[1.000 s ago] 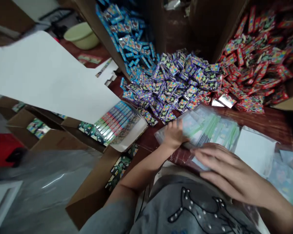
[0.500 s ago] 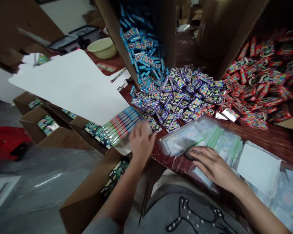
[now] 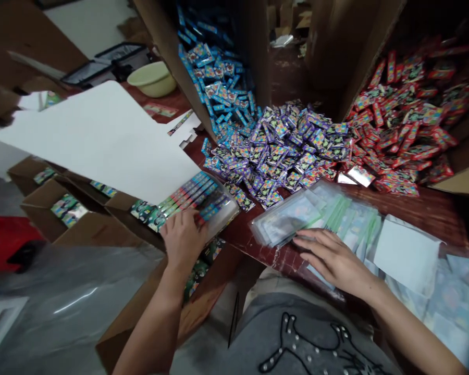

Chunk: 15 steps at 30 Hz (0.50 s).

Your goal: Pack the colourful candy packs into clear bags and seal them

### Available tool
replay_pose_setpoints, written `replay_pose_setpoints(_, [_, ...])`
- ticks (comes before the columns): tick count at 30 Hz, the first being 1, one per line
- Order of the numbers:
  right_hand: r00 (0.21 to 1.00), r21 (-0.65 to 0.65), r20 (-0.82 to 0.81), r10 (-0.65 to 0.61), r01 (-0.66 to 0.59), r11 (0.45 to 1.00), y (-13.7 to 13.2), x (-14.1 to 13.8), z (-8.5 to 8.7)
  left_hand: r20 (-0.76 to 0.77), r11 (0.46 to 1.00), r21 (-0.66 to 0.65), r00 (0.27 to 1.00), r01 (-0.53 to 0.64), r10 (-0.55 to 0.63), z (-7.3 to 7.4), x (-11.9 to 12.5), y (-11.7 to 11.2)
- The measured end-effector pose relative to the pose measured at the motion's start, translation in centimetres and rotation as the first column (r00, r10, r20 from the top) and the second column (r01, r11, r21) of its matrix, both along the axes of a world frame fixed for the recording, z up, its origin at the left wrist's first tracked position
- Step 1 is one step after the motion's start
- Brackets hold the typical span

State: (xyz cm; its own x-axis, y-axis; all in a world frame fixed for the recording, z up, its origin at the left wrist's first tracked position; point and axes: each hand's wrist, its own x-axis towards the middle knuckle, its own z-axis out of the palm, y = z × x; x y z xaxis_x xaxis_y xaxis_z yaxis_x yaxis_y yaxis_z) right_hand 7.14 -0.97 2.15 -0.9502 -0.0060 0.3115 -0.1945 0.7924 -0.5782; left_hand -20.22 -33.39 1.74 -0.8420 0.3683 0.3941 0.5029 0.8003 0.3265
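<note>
My left hand [image 3: 184, 239] is over an open flat box, its fingers curled down onto a row of narrow patterned strips [image 3: 195, 188] in green, red and blue. Its fingertips are partly hidden among the strips. The box's white lid [image 3: 101, 138] stands raised to the left. My right hand [image 3: 332, 255] lies with fingers stretched out at the near edge of a stack of clear plastic sleeves [image 3: 293, 216], some with green edges. A white sheet [image 3: 406, 255] lies to the right of that hand.
Purple wrapped packets [image 3: 285, 146] are heaped at the table's middle. Blue packets [image 3: 222, 88] and red packets [image 3: 406, 125] spill from cardboard boxes behind. Open cartons [image 3: 86, 224] stand below on the left, and a pale yellow basin [image 3: 152, 80] sits farther back.
My left hand has moved left and nearer along the box, its fingers now curled onto the strips. Some strips lie disarranged at the box's right end. My right hand stays at the sleeves.
</note>
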Motion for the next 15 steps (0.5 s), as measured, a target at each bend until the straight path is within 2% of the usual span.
replay_pose_setpoints(2, [0.999,-0.124,0.016,-0.049,0.05,0.991,0.5,0.8,0.3,-0.046,0.996,-0.029,0.995,0.083,-0.084,1.6,1.9,0.5])
replay_pose_setpoints(3, [0.995,-0.217,0.036,-0.097,0.102,0.971,0.7,1.1,0.4,-0.099,0.988,-0.038,0.983,0.151,-0.154,2.1,2.9,1.2])
replay_pose_setpoints(4, [0.985,-0.33,0.077,-0.154,0.171,0.928,0.7,1.2,0.3,-0.166,0.97,-0.042,0.956,0.24,-0.243,2.3,3.9,2.3])
replay_pose_setpoints(5, [0.968,-0.453,0.142,-0.207,0.25,0.856,0.7,1.2,0.2,-0.239,0.94,-0.046,0.91,0.339,-0.339,2.0,4.9,3.7])
replay_pose_setpoints(6, [0.942,-0.569,0.227,-0.246,0.333,0.752,0.6,1.1,-0.2,-0.3,0.896,-0.057,0.849,0.44,-0.436,1.4,5.9,5.5])
replay_pose_setpoints(8, [0.891,-0.729,0.391,-0.23,0.453,0.513,0.7,0.6,-1.4,-0.39,0.787,-0.093,0.705,0.61,-0.593,-0.8,7.8,9.6])
replay_pose_setpoints(9, [0.871,-0.755,0.434,-0.231,0.491,0.433,1.0,0.5,-2.2,-0.419,0.738,-0.111,0.642,0.666,-0.642,-2.2,8.7,11.6])
replay_pose_setpoints(10, [0.852,-0.749,0.449,-0.269,0.523,0.408,1.4,0.5,-3.0,-0.428,0.696,-0.131,0.593,0.706,-0.682,-3.6,9.5,13.6])
replay_pose_setpoints(12, [0.81,-0.673,0.439,-0.389,0.583,0.455,2.6,1.0,-4.6,-0.409,0.639,-0.162,0.538,0.752,-0.737,-6.0,10.9,16.9])
replay_pose_setpoints(13, [0.787,-0.623,0.428,-0.445,0.614,0.486,3.3,1.6,-5.2,-0.367,0.615,-0.179,0.527,0.768,-0.766,-6.7,11.4,18.1])
replay_pose_setpoints(15, [0.749,-0.545,0.418,-0.514,0.659,0.518,4.5,2.8,-5.9,-0.229,0.552,-0.2,0.509,0.809,-0.83,-7.2,11.9,20.0])
